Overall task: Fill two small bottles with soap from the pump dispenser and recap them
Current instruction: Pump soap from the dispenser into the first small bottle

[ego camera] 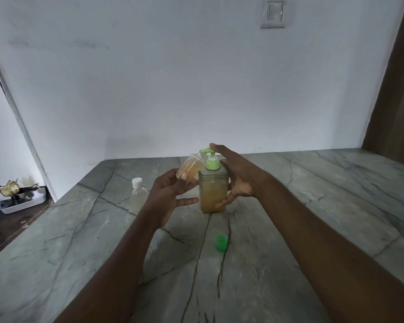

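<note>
Left hand [170, 194] pinches a small clear plastic bottle [190, 167] of amber soap, tilted, its open mouth at the spout of the square clear pump dispenser [212, 194] standing mid grey veined stone counter [313, 206]. Right hand [238, 178] wraps the dispenser, forefinger on the green pump head. Green screw cap [221, 242] lies nearer the front edge; white-capped clear bottle [138, 194] stands toward the left edge

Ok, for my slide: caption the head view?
Left hand holds small bottle to pump spout; right hand grips dispenser.
</note>
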